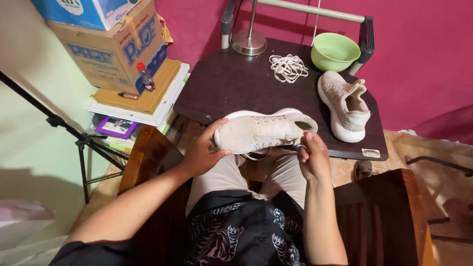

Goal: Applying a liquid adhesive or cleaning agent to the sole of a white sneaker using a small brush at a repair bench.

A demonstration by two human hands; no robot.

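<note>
Holding the beige sneaker (261, 130) on its side above your lap at the counter (231, 88) edge, your left hand (202, 152) is clamped on its toe; your right hand (311, 156) pinches the lace by its heel. A second sneaker (345, 106) lies beside the green bowl (335, 51).

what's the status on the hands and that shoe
Left hand grips the toe of the pale shoe. Right hand pinches by its heel opening. Second shoe and loose laces lie apart on the table.
</note>
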